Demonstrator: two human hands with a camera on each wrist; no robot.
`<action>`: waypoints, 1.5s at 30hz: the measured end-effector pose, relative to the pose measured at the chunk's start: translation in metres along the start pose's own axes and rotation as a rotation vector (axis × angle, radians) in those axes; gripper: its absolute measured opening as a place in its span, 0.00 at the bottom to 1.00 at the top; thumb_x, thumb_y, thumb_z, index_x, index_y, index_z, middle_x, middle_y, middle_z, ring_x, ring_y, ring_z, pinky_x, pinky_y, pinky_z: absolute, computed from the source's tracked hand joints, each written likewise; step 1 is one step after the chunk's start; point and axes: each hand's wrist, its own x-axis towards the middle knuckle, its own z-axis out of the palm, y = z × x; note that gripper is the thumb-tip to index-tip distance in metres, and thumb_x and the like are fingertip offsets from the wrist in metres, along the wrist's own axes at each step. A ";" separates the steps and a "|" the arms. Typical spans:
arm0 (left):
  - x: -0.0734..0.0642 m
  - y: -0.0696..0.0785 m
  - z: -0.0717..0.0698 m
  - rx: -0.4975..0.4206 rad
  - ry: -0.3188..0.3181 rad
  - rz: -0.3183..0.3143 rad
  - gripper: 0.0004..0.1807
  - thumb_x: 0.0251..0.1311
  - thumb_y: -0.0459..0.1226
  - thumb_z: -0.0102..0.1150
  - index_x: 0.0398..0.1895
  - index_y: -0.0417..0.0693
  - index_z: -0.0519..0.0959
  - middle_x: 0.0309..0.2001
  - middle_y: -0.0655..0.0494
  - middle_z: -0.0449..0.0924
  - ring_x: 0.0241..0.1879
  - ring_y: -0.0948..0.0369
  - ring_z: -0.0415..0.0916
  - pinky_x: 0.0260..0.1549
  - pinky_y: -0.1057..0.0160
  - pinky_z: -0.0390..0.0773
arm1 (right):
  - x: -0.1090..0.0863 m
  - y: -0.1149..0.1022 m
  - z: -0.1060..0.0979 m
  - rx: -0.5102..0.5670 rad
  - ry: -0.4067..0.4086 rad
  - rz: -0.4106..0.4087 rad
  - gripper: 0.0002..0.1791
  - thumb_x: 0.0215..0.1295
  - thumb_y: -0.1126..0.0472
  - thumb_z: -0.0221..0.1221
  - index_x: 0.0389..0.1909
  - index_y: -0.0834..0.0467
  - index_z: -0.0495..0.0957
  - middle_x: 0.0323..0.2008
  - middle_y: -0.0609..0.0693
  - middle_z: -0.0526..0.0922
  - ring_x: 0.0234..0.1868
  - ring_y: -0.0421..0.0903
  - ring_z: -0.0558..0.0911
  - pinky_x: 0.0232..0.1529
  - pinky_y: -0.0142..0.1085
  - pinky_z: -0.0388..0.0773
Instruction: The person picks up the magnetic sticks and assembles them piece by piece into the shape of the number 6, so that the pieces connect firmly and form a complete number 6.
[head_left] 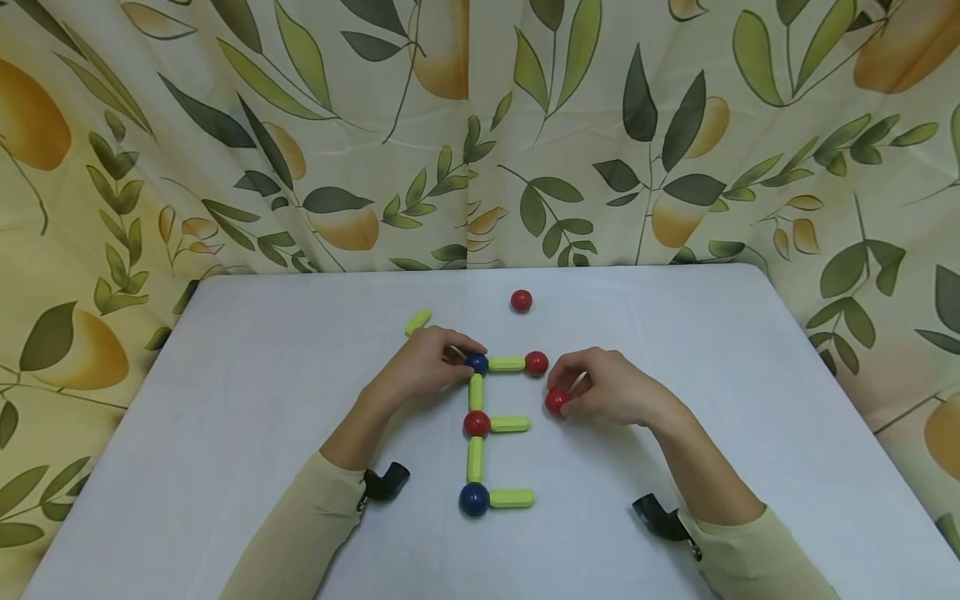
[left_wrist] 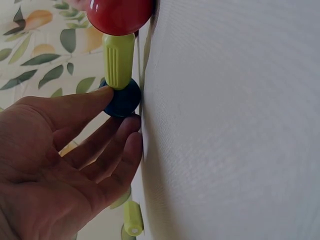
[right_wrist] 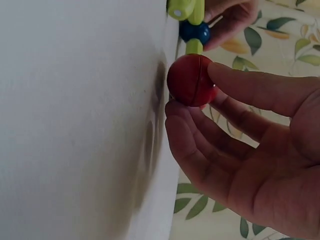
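My left hand (head_left: 426, 363) pinches a blue ball (left_wrist: 123, 100) at the upper corner of a structure of balls and green rods. From that ball one green rod (head_left: 507, 364) runs right to a red ball (head_left: 536, 363), and another (head_left: 476, 392) runs down to a middle red ball (head_left: 476, 424). Below, a rod (head_left: 476, 459) joins it to a lower blue ball (head_left: 474, 500). Short rods (head_left: 511, 424) (head_left: 512, 498) point right from both of these, their right ends bare. Between thumb and fingers, my right hand (head_left: 611, 387) holds a separate red ball (right_wrist: 191, 80), right of the middle rod.
A loose red ball (head_left: 521, 301) lies near the back of the white table (head_left: 285, 333). Behind my left hand is a loose green rod (head_left: 417, 322). A patterned curtain (head_left: 555, 142) hangs beyond the table's back edge. Each wrist wears a black camera (head_left: 387, 482).
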 end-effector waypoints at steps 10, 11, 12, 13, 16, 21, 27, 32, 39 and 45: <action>-0.001 0.003 0.001 0.028 0.001 -0.015 0.18 0.65 0.33 0.69 0.56 0.57 0.87 0.53 0.57 0.85 0.48 0.57 0.80 0.49 0.61 0.84 | -0.001 -0.009 0.012 -0.036 -0.055 -0.030 0.12 0.58 0.68 0.70 0.42 0.53 0.86 0.38 0.48 0.84 0.36 0.46 0.82 0.39 0.38 0.80; -0.002 0.004 0.001 0.030 0.002 -0.018 0.18 0.65 0.33 0.69 0.56 0.57 0.87 0.53 0.57 0.85 0.48 0.58 0.80 0.49 0.61 0.84 | -0.001 -0.010 0.012 -0.038 -0.056 -0.036 0.12 0.57 0.68 0.70 0.42 0.53 0.86 0.38 0.48 0.84 0.36 0.46 0.82 0.39 0.37 0.80; -0.002 0.004 0.001 0.030 0.002 -0.020 0.18 0.65 0.33 0.69 0.57 0.57 0.87 0.53 0.57 0.85 0.48 0.58 0.80 0.49 0.61 0.84 | -0.002 -0.010 0.013 -0.040 -0.058 -0.044 0.12 0.57 0.68 0.70 0.41 0.53 0.86 0.38 0.48 0.84 0.36 0.46 0.82 0.39 0.37 0.80; -0.002 0.004 0.001 0.033 0.003 -0.022 0.18 0.66 0.33 0.69 0.57 0.58 0.87 0.53 0.57 0.85 0.48 0.58 0.80 0.49 0.62 0.84 | -0.002 -0.010 0.013 -0.041 -0.060 -0.050 0.12 0.57 0.68 0.70 0.41 0.53 0.86 0.38 0.48 0.84 0.36 0.46 0.82 0.39 0.37 0.80; -0.002 0.005 0.001 0.037 0.004 -0.027 0.18 0.66 0.33 0.69 0.57 0.58 0.87 0.53 0.57 0.85 0.48 0.58 0.80 0.48 0.62 0.84 | -0.002 -0.011 0.014 -0.042 -0.064 -0.061 0.12 0.57 0.69 0.71 0.41 0.53 0.86 0.38 0.48 0.84 0.36 0.45 0.82 0.40 0.37 0.81; -0.003 0.005 0.001 0.043 0.004 -0.027 0.18 0.66 0.33 0.69 0.57 0.58 0.87 0.53 0.57 0.85 0.48 0.58 0.80 0.48 0.62 0.84 | -0.002 -0.013 0.015 -0.048 -0.066 -0.065 0.12 0.57 0.69 0.71 0.41 0.53 0.86 0.38 0.48 0.84 0.36 0.45 0.82 0.41 0.37 0.81; -0.003 0.005 0.001 0.042 -0.003 -0.028 0.18 0.66 0.34 0.69 0.58 0.58 0.87 0.53 0.57 0.85 0.48 0.58 0.80 0.48 0.62 0.84 | -0.002 -0.014 0.017 -0.040 -0.078 -0.073 0.13 0.57 0.69 0.71 0.42 0.54 0.85 0.39 0.48 0.84 0.37 0.45 0.83 0.42 0.38 0.83; -0.003 0.005 0.001 0.043 -0.004 -0.025 0.18 0.66 0.34 0.69 0.58 0.58 0.87 0.53 0.58 0.85 0.48 0.58 0.80 0.49 0.62 0.84 | -0.001 -0.013 0.017 -0.034 -0.085 -0.074 0.13 0.57 0.69 0.72 0.42 0.53 0.85 0.40 0.47 0.85 0.38 0.44 0.84 0.44 0.39 0.83; -0.003 0.004 0.000 0.036 -0.007 -0.019 0.18 0.66 0.34 0.69 0.58 0.58 0.87 0.53 0.58 0.86 0.48 0.58 0.80 0.48 0.62 0.84 | 0.000 -0.011 0.017 -0.022 -0.091 -0.081 0.14 0.57 0.70 0.72 0.42 0.53 0.85 0.40 0.47 0.85 0.38 0.44 0.84 0.44 0.39 0.83; -0.003 0.003 0.000 0.034 -0.001 -0.015 0.18 0.66 0.33 0.69 0.57 0.58 0.87 0.52 0.58 0.86 0.48 0.58 0.80 0.48 0.62 0.84 | 0.001 -0.011 0.016 -0.016 -0.095 -0.083 0.14 0.57 0.69 0.72 0.42 0.53 0.85 0.41 0.48 0.84 0.39 0.45 0.83 0.44 0.39 0.83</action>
